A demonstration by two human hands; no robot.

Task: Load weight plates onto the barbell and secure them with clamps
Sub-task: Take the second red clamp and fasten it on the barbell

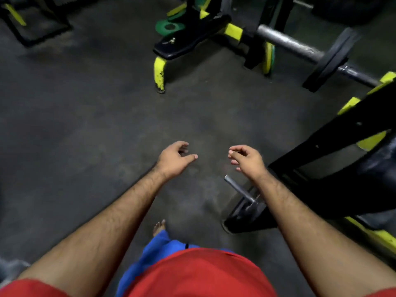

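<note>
My left hand and my right hand hang in front of me above the dark floor, fingers loosely curled, holding nothing. A barbell sleeve juts out at the upper right with a black weight plate on it. A second, thinner steel bar end pokes out just below my right wrist, with a black plate behind it near the floor. Green plates lie on a rack at the top centre. No clamp shows.
A black and yellow bench frame stands at the top centre, its yellow leg on the floor. Another black and yellow frame fills the right side. My bare foot is on the rubber floor.
</note>
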